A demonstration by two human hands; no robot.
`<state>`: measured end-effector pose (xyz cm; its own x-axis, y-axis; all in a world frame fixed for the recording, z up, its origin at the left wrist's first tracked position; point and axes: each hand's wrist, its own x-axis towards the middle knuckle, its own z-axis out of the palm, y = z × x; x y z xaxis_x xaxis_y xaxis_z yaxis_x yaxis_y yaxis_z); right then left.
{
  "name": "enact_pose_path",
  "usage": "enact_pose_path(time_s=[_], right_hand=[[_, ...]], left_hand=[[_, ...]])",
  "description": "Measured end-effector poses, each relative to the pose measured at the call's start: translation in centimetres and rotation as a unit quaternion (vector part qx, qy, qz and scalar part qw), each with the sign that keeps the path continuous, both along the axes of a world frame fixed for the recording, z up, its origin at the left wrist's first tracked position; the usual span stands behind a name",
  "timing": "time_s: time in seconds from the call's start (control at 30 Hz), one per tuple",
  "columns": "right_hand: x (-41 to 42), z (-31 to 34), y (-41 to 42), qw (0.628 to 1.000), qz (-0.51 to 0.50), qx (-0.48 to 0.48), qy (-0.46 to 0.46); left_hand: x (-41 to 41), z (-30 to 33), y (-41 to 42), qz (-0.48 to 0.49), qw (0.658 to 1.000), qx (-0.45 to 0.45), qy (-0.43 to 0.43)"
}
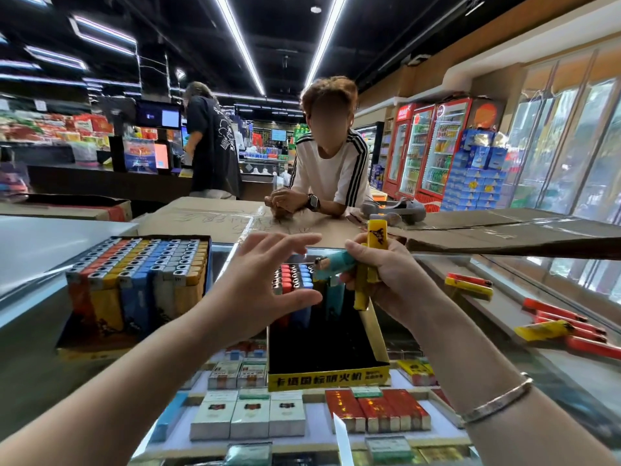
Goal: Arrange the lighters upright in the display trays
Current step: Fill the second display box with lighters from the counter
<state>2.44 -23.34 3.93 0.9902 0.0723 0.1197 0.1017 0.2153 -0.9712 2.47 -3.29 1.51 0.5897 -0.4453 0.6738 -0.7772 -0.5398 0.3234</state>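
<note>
Yellow and blue lighters [364, 264] in right hand [379, 274], left hand [265, 280] spread, half-hiding tray [327, 375].

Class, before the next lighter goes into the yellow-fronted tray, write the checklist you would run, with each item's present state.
1. Lighter in hand: ok, right hand holds a light blue lighter and a yellow lighter.
2. Free slots: ok, yellow-fronted tray looks dark and unfilled near its front.
3. Helping hand free: ok, left hand is open above the tray.
4. Placed lighters upright: ok, the back rows stand up.
5. Left tray full: ok.
6. Loose lighters gathered: not ok, they lie on the counter at right.
</note>
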Motion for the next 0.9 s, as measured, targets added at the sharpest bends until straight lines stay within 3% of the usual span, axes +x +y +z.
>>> enact_pose_path(time_s=[0.17,0.33,0.47,0.53,0.6,0.7,0.9], right_hand=[[-0.2,-0.6,1.3,0.999,0.043,-0.007,0.002],[-0.5,-0.2,1.1,0.997,0.064,-0.043,-0.011],[0.0,0.2,-0.6,0.997,-0.040,-0.047,-0.055],[0.6,0.0,-1.7,0.985,-0.125,-0.099,-0.060],[1.2,-0.6,-2.3,0.969,-0.178,-0.167,-0.037],[1.6,-1.3,-2.2,0.957,-0.166,-0.238,-0.004],[1.7,-1.7,-1.7,0.947,-0.135,-0.290,-0.017]], left_hand=[[-0.7,-0.2,-0.9,-0.012,0.996,-0.042,-0.075],[-0.7,0.1,-0.7,-0.051,0.991,-0.117,-0.043],[-0.7,0.7,-0.5,-0.063,0.974,-0.216,0.008],[-0.7,0.7,-0.4,-0.058,0.972,-0.225,0.023],[-0.9,0.6,-0.6,-0.045,0.973,-0.224,0.042],[-0.9,0.8,-1.3,-0.016,0.980,-0.193,0.050],[-0.2,1.2,-2.8,0.029,0.998,-0.053,0.025]])
